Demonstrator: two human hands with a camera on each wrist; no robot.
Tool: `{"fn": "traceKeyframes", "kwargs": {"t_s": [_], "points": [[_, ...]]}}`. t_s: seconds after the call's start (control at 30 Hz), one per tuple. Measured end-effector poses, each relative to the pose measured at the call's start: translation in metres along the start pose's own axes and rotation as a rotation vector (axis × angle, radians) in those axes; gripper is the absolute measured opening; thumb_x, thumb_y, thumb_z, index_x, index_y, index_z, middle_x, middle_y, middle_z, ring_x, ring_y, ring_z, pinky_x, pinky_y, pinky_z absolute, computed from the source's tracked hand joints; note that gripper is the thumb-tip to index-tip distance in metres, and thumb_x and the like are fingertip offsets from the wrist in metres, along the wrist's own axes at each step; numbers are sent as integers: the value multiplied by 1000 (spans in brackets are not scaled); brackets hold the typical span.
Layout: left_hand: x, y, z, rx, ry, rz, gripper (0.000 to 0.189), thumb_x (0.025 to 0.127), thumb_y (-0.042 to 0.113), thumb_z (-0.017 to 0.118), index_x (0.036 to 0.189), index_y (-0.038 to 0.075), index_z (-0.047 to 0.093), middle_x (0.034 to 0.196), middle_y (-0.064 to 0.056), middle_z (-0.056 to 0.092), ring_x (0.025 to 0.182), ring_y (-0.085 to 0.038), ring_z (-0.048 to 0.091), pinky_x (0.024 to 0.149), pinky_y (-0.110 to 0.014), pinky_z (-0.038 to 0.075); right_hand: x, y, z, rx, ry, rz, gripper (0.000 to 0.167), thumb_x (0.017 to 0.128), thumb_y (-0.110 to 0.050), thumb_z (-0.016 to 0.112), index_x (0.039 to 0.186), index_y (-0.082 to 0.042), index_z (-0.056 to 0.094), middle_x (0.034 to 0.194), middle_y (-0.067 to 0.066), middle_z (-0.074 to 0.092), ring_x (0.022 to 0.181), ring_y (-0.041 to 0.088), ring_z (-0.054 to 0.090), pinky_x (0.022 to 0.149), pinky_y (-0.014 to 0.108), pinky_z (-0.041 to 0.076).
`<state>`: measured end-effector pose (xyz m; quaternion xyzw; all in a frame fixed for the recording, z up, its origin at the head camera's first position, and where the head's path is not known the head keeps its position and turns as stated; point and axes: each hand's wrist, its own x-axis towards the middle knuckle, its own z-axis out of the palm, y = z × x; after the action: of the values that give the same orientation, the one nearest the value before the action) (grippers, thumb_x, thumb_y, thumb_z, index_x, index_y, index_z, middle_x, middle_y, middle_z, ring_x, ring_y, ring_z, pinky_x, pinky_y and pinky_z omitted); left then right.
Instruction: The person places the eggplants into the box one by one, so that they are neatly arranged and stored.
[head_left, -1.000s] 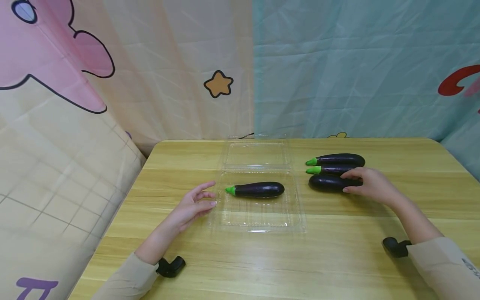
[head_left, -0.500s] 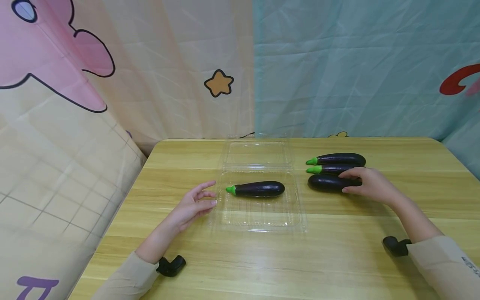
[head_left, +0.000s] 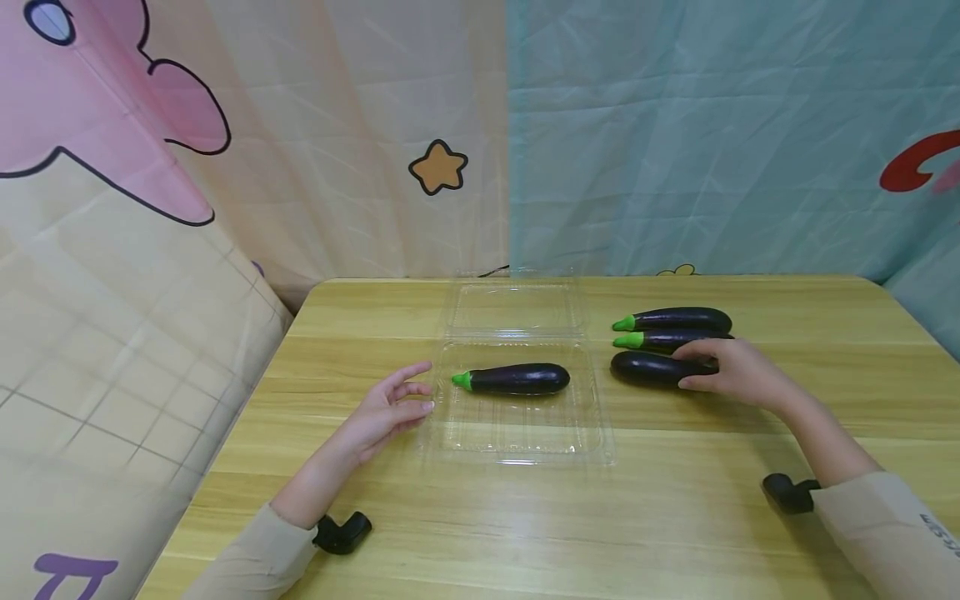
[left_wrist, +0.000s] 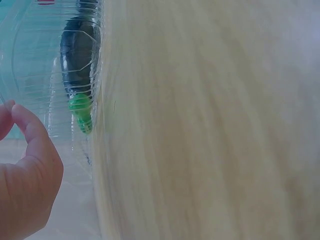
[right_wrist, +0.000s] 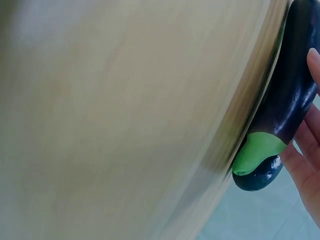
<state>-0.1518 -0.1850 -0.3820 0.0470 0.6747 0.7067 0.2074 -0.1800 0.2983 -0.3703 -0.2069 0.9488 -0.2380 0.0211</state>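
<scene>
"How does the light fall?"
"Softly in the head view, with a pale sheen on the table (head_left: 570, 533) well apart from its far edge, a glint on the clear container's near rim (head_left: 517, 461) and a faint shadow by the right forearm (head_left: 832, 442)."
"And the wrist views?"
"Dimmer and softer: wood grain smeared, the table's edge bowed in the right one."

No readable text: dark lettering (head_left: 937, 532) on person's right sleeve (head_left: 870, 525) too small; purple letter-like mark (head_left: 75, 565) on curtain (head_left: 97, 467) cut off.
</scene>
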Motion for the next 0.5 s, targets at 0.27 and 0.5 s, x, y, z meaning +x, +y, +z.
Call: {"fn": "traceKeyframes", "kwargs": {"t_s": [0.27, 0.5], "points": [[0, 0, 0, 2, -2, 1, 66, 87, -4, 57, 145, 1, 25, 110, -11, 48, 81, -11, 59, 71, -21, 50, 1, -4, -1, 46, 28, -18, 38, 80, -24, 74, 109, 0, 66, 103, 14, 66, 96, 32, 60, 75, 40, 51], [0, 0, 1, 0, 0, -2, 66, 88, -4, 57, 145, 1, 25, 110, -12, 48, 82, -11, 59, 71, -20, 50, 1, -9, -4, 76, 45, -19, 38, 79, -21, 75, 109, 1, 66, 100, 11, 66, 89, 26, 60, 67, 26, 50]]}}
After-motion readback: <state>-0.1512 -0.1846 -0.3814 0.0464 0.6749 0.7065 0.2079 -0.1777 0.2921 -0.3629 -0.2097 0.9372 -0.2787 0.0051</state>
